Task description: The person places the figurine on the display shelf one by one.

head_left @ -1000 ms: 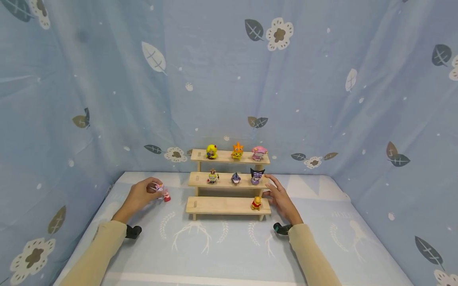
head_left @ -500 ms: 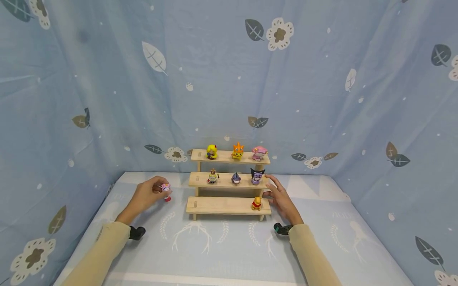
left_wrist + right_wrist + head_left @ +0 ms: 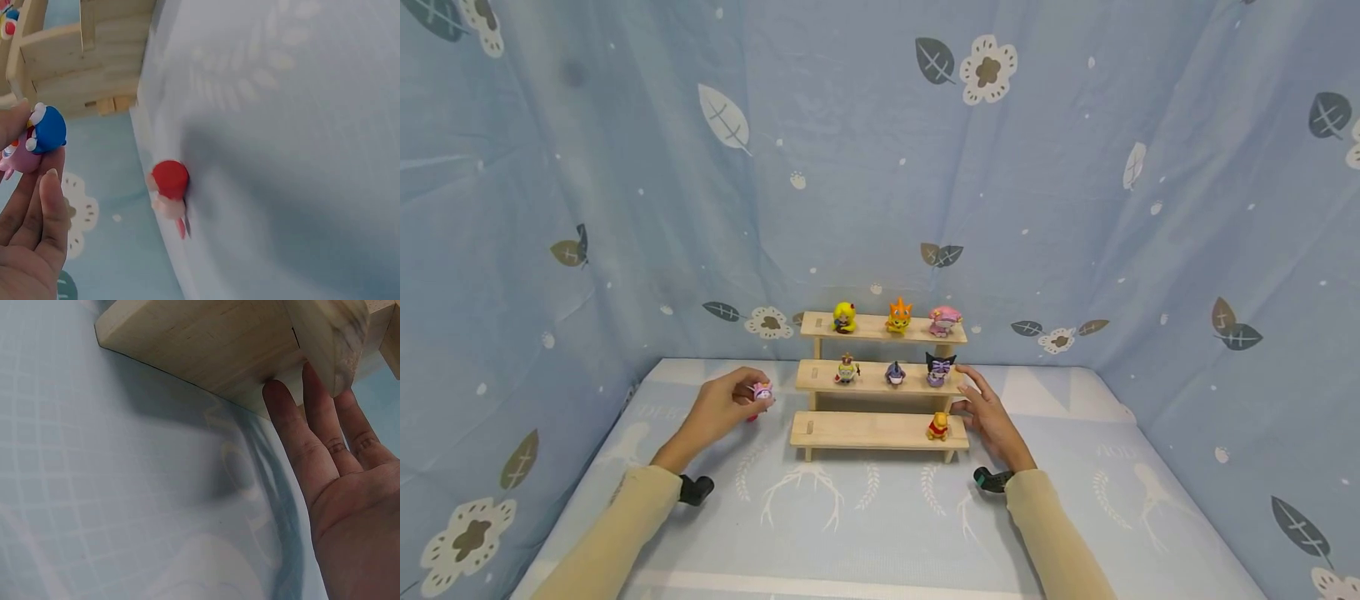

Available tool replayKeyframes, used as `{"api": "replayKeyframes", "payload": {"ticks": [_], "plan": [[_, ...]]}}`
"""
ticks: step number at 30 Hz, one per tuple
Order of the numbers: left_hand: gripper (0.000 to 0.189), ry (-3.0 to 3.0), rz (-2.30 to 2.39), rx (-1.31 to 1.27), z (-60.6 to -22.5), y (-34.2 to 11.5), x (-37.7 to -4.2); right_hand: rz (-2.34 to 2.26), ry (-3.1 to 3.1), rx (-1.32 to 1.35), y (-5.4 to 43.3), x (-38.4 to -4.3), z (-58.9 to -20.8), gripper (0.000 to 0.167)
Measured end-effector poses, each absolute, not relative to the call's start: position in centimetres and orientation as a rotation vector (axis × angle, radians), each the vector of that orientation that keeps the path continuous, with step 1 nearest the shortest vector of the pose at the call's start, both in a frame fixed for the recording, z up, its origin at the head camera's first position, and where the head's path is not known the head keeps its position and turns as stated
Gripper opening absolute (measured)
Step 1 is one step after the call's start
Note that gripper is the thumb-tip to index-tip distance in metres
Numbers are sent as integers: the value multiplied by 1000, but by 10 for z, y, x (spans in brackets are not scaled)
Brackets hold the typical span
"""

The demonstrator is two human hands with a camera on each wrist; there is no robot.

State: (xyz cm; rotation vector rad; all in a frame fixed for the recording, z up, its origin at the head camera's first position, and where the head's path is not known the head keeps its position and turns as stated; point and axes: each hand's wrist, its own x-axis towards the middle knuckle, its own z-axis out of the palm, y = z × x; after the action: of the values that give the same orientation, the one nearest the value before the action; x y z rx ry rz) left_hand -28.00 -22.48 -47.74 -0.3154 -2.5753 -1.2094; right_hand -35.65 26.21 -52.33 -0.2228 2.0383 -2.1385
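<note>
Between thumb and fingers my left hand [image 3: 718,410] pinches a small pink figurine [image 3: 763,392], held above the table left of the stepped wooden stand [image 3: 857,431]. In the left wrist view the figurine's blue base [image 3: 50,132] points outward. A second figurine, with a red base [image 3: 170,180], lies on the table below that hand, mostly hidden in the head view. My right hand [image 3: 994,423] rests at the stand's right end; in the right wrist view its extended fingertips touch the wood [image 3: 206,350].
Three figurines, among them an orange one [image 3: 898,317], stand on the top step. The middle step bears three more, including a black-and-purple one [image 3: 937,371]. A yellow bear figurine [image 3: 937,427] sits at the bottom step's right end. A patterned blue curtain [image 3: 865,167] hangs behind.
My left hand has moved right, toward the stand, carrying the pink figurine away from the red-based one. The right hand and the stand stay in place.
</note>
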Motion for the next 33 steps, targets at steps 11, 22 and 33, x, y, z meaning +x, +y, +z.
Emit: {"api": "replayKeyframes", "payload": {"ticks": [11,22,33], "plan": [[31,-2502,-1195,-455,-471,-208,-279,-2129,2052,-219,262,-357,-524,50],[34,-2489,-1166,-546,-468,-191,-275,-2140,2025,-201,263,-358,-526,52],[33,-2476,-1189,-620,-466,-178,-274,-2155,2011,-203,263,-358,-525,50]]}}
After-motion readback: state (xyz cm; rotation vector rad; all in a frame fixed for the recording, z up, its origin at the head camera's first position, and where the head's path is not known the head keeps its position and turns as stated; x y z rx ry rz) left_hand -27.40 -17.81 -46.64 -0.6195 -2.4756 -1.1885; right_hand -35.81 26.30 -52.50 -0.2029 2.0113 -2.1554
